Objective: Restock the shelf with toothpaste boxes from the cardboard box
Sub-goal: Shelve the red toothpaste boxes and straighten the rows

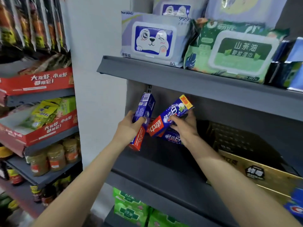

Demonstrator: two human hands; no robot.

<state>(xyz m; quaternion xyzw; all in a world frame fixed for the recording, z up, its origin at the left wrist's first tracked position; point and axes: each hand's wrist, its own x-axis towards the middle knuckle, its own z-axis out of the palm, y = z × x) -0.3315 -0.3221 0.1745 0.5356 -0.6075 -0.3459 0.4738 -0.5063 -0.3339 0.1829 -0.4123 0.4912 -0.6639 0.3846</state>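
At frame centre, the left hand [129, 126] grips an upright toothpaste box [144, 112]; the right hand [185, 126] clamps a tilted toothpaste box [170, 117]. Their lower ends nearly meet, so either could snag, or topple the box lying on the shelf [157, 163].

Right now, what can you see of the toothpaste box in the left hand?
The toothpaste box is a long blue carton with a red lower end, seemingly printed card, closed. It stands nearly upright, barcode end up, at the left of the dark shelf. The left hand grips its middle, and its lower part sits close beside the other box.
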